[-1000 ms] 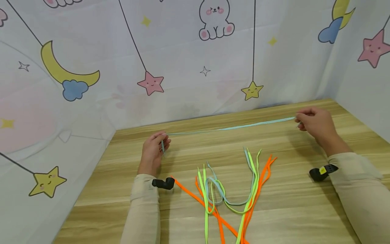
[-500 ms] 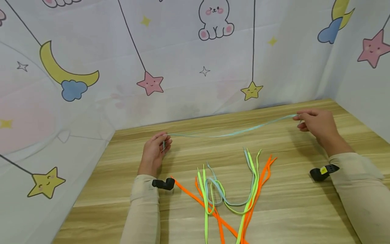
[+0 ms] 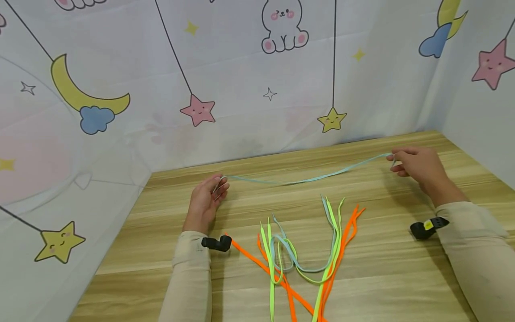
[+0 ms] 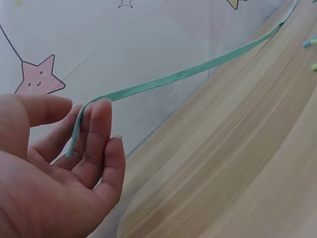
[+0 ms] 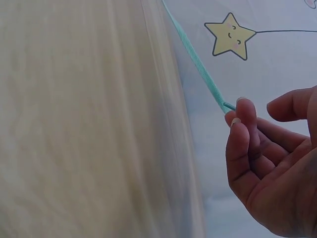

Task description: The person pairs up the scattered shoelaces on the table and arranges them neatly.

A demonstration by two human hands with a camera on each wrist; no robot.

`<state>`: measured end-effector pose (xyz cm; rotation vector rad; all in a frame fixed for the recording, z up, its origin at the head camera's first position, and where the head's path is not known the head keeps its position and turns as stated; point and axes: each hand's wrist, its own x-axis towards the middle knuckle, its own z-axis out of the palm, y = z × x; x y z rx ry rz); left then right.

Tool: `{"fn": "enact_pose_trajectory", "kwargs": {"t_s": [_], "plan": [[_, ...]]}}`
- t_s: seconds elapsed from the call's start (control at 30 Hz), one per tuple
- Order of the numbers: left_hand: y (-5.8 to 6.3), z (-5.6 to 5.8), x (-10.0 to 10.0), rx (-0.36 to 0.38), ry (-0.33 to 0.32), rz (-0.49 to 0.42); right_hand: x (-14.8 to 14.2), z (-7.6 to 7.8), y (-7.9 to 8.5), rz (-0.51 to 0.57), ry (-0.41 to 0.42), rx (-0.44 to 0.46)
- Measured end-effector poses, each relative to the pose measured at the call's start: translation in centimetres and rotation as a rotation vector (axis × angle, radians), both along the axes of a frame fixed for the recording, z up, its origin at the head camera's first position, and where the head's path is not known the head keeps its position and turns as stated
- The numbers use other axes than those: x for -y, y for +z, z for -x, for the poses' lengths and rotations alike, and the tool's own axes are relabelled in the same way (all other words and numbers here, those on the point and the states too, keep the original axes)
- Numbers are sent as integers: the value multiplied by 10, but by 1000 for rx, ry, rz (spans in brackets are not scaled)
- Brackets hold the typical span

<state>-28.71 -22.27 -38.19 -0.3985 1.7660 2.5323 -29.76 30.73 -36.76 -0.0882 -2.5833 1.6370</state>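
Observation:
A light teal flat shoelace [image 3: 318, 178] spans between the two hands, sagging in the middle above the table. At its left end, my left hand [image 3: 204, 199] holds it by bent fingers, and a short tail [image 4: 74, 134] hangs down toward the palm. The thumb stands a little off the lace in the left wrist view. My right hand [image 3: 421, 166] holds the other end at curled fingertips [image 5: 245, 106], with the thumb apart from them; the fingers partly hide that end. Closer to the body lie more laces: grey-blue [image 3: 311, 270], yellow-green [image 3: 271, 268] and orange [image 3: 251, 256].
The wood-grain table [image 3: 153, 268] meets a white cartoon-print cloth [image 3: 241, 116] at its back and sides. Each sleeve cuff carries a small black wrist camera, one on the left [image 3: 216, 243] and one on the right [image 3: 428, 228].
The teal shoelace was nearly straight a second ago and now sags in a shallow curve. Both hands have shifted very slightly, and the left fingers have loosened. The laces on the table lie unchanged.

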Motion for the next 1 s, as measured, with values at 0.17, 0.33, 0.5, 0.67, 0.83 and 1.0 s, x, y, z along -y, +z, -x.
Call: {"fn": "enact_pose_trajectory", "kwargs": {"t_s": [0.17, 0.33, 0.5, 0.67, 0.83, 1.0], "plan": [[-1, -1, 1, -11, -12, -50, -3, 1, 0, -42, 15, 19], [-1, -1, 2, -21, -7, -96, -6, 1, 2, -78, 9, 44], [-1, 0, 2, -24, -6, -122, -7, -1, 5, -137, 5, 56], [-2, 0, 2, -19, 4, -129, -11, 1, 3, -167, 24, 64], [-3, 1, 2, -13, 10, -112, -14, 4, 0, -195, 31, 64], [-3, 1, 2, -6, 23, -97, -14, 4, -2, -186, 8, 72]]}}
